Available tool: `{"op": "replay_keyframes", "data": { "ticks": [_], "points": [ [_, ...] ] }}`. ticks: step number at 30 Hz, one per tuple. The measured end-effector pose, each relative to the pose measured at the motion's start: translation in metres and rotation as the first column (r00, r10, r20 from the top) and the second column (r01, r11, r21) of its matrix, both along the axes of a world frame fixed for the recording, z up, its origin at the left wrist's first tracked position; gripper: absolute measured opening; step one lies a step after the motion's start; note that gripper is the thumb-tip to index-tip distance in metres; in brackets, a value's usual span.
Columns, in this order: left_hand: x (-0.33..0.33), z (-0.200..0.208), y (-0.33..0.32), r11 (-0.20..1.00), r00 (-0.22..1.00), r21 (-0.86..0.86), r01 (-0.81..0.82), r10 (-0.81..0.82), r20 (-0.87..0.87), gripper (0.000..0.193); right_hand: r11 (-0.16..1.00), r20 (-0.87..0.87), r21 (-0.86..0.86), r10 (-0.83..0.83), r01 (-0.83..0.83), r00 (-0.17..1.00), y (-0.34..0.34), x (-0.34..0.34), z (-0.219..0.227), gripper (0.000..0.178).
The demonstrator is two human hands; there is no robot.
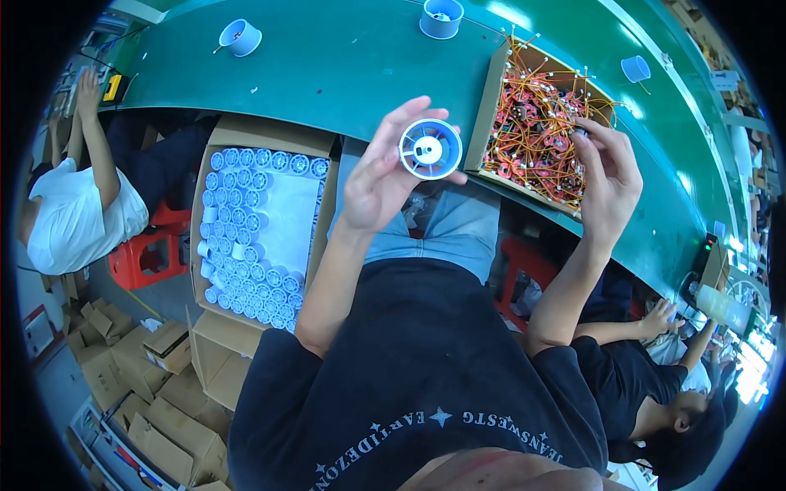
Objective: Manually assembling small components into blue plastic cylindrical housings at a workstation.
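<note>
My left hand [372,180] is raised at the near edge of the bench, its fingers wrapped around a round pale-blue plastic housing [430,150] with spokes and a white hub. The housing's open end faces up. At the right edge of a cardboard tray [491,102], the thumb and fingertips of my right hand [610,168] pinch a small greyish wired part [580,131], mostly hidden by the fingers. Tangled orange and red wires with white connectors and reddish parts [536,123] fill this tray.
A green bench [327,74] carries several loose housings, such as one blue cup [240,38] and another blue cup [441,18]. To my left stands a carton [270,131] with rows of similar housings. Co-workers sit on both sides; a red stool [151,254] is at left.
</note>
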State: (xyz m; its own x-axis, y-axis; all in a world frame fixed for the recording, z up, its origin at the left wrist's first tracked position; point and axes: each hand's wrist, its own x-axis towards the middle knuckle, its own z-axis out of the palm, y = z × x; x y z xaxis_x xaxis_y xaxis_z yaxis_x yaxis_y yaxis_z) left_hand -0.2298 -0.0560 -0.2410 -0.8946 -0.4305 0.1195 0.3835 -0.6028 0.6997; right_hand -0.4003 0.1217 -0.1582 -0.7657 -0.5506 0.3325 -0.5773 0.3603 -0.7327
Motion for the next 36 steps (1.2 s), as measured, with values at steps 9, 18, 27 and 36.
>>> {"op": "replay_keyframes", "data": {
  "ticks": [9,18,27,36],
  "points": [
    [-0.011,-0.007,0.004,0.98,0.985,0.135,-0.149,0.135,0.107,0.078,0.802,0.335,-0.597,0.278,-0.025,0.9,-0.001,0.016,0.003,0.019],
    [-0.004,-0.006,0.001,0.993,0.998,0.112,0.034,-0.028,-0.051,0.096,0.894,-0.046,-0.184,0.407,-0.409,0.912,-0.011,0.081,0.023,0.023],
    [0.002,-0.005,0.004,0.981,0.996,0.186,0.053,-0.04,-0.075,0.106,0.853,-0.042,-0.144,0.502,-0.502,0.864,-0.027,0.084,0.02,0.024],
    [0.006,0.005,0.011,0.966,0.981,0.195,0.172,-0.15,-0.124,0.096,0.873,0.366,-0.438,0.389,-0.212,0.846,-0.049,0.105,0.002,0.024]
  ]
}}
